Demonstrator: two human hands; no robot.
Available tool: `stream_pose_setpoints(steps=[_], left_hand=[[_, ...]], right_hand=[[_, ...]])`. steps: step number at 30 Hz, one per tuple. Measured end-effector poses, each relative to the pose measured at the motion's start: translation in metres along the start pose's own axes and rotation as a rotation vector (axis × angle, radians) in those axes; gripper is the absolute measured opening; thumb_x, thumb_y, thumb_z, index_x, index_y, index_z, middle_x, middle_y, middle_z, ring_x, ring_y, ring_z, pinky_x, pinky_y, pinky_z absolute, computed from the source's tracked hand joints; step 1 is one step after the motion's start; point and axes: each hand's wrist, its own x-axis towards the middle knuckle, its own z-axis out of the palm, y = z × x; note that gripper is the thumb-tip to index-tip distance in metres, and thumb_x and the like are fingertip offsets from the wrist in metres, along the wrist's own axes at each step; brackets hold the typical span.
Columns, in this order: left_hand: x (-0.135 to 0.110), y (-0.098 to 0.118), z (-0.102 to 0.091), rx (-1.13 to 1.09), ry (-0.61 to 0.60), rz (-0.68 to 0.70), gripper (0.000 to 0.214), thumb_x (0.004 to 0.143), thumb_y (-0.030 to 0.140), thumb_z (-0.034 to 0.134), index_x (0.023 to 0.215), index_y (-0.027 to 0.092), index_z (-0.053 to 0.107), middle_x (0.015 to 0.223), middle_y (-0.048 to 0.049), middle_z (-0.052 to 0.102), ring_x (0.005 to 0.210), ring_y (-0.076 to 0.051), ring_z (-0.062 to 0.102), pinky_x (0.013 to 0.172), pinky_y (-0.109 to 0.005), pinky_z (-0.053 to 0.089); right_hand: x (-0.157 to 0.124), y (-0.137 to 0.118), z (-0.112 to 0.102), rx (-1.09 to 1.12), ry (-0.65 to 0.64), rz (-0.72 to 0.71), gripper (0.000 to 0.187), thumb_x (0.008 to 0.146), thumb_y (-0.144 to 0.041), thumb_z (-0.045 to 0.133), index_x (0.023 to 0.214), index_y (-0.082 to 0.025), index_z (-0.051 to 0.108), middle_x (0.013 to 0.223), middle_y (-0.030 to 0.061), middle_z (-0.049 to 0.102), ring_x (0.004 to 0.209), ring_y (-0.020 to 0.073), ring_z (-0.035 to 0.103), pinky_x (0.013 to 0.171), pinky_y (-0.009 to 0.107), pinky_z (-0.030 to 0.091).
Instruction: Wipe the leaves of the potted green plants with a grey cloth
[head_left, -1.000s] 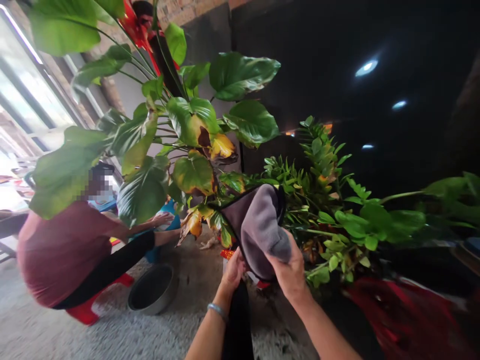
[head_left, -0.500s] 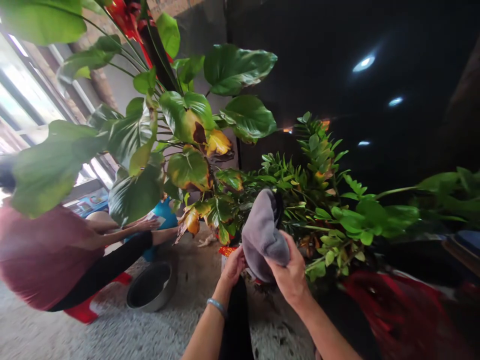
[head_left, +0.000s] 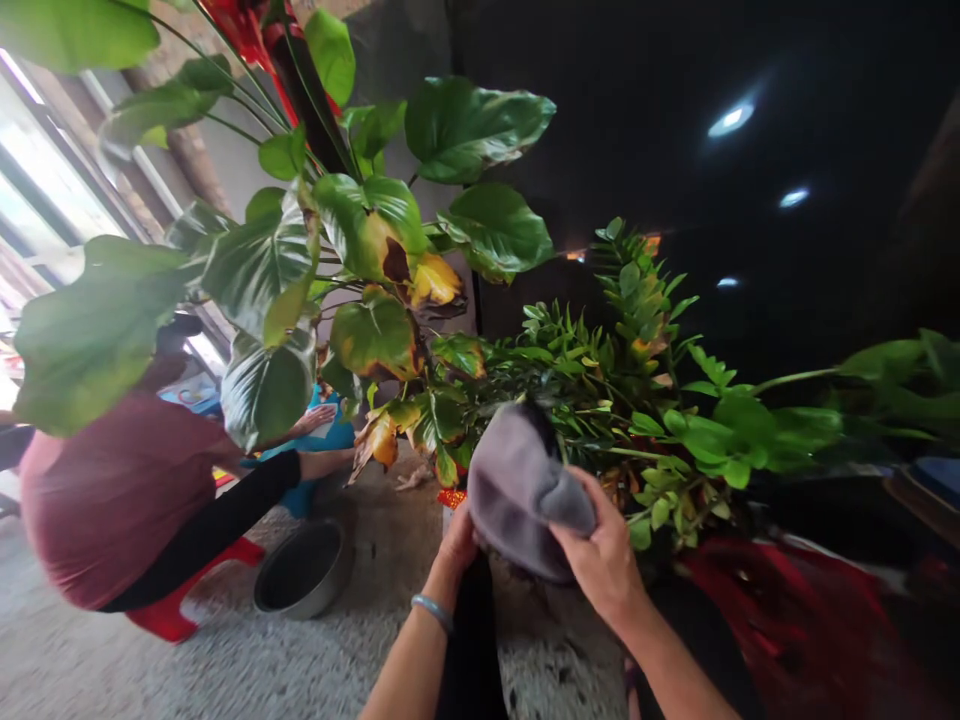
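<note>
A soft grey cloth piece (head_left: 517,490), plush and rounded with a dark edge at its top, is held up in front of me; its exact kind I cannot make out. At its lower left edge, my left hand (head_left: 456,545) grips it, with the fingertips partly hidden behind the fabric. My right hand (head_left: 606,550) is closed around a bunched fold on the right side, thumb on top. A pale bangle (head_left: 433,612) circles my left wrist.
Leafy potted plants (head_left: 375,330) stand close ahead. To the left, a person in a pink shirt (head_left: 127,500) sits on a red stool (head_left: 169,615), touching a blue object (head_left: 341,435). A grey basin (head_left: 304,585) rests on the floor; red plastic (head_left: 787,620) lies right.
The grey cloth has shifted slightly left and down and is spread wider between my hands. My right hand moved a little right. The seated person has leaned to the right.
</note>
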Motion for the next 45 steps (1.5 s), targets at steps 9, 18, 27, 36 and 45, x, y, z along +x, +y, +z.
stream_pose_setpoints(steps=[9, 18, 27, 36, 45], left_hand=[[0.007, -0.007, -0.006, -0.071, -0.033, -0.04, 0.03, 0.063, 0.04, 0.077, 0.078, 0.015, 0.069, 0.066, -0.0025, 0.068, 0.057, -0.017, 0.058, 0.064, -0.031, 0.045], [0.006, -0.005, -0.008, -0.07, -0.071, -0.052, 0.034, 0.06, 0.04, 0.081, 0.078, 0.014, 0.068, 0.06, -0.0006, 0.063, 0.053, -0.015, 0.056, 0.061, -0.03, 0.044], [0.002, -0.001, -0.007, -0.07, -0.051, -0.026, 0.036, 0.056, 0.041, 0.082, 0.077, 0.014, 0.069, 0.066, -0.0033, 0.067, 0.056, -0.016, 0.058, 0.058, -0.029, 0.044], [0.003, -0.003, -0.003, -0.086, -0.036, -0.031, 0.043, 0.045, 0.04, 0.088, 0.075, 0.014, 0.07, 0.065, -0.0022, 0.067, 0.055, -0.016, 0.059, 0.058, -0.029, 0.045], [0.002, 0.0, -0.005, -0.078, -0.049, -0.017, 0.043, 0.047, 0.042, 0.086, 0.074, 0.014, 0.07, 0.063, -0.0023, 0.068, 0.057, -0.016, 0.061, 0.059, -0.027, 0.046]], right_hand=[[-0.025, 0.045, -0.006, -0.371, -0.205, 0.11, 0.039, 0.057, -0.015, 0.056, 0.093, -0.025, 0.068, 0.08, 0.0064, 0.075, 0.076, 0.0282, 0.071, 0.072, 0.037, 0.054], [0.029, 0.016, -0.013, -0.25, 0.31, -0.061, 0.044, 0.069, -0.038, 0.057, 0.107, -0.018, 0.061, 0.098, 0.0141, 0.072, 0.091, 0.0301, 0.067, 0.079, 0.04, 0.052], [-0.049, 0.054, -0.038, -0.368, 0.113, 0.13, 0.037, 0.067, -0.033, 0.052, 0.1, -0.023, 0.064, 0.09, 0.0101, 0.074, 0.082, 0.0293, 0.07, 0.072, 0.038, 0.053], [0.008, 0.039, -0.036, -0.37, 0.271, 0.107, 0.043, 0.065, -0.036, 0.055, 0.103, -0.018, 0.062, 0.092, 0.0157, 0.073, 0.086, 0.0332, 0.068, 0.075, 0.043, 0.052], [-0.004, 0.009, -0.02, -0.185, 0.152, -0.056, 0.04, 0.068, -0.027, 0.056, 0.107, -0.02, 0.064, 0.1, 0.0101, 0.073, 0.093, 0.0267, 0.068, 0.081, 0.036, 0.052]])
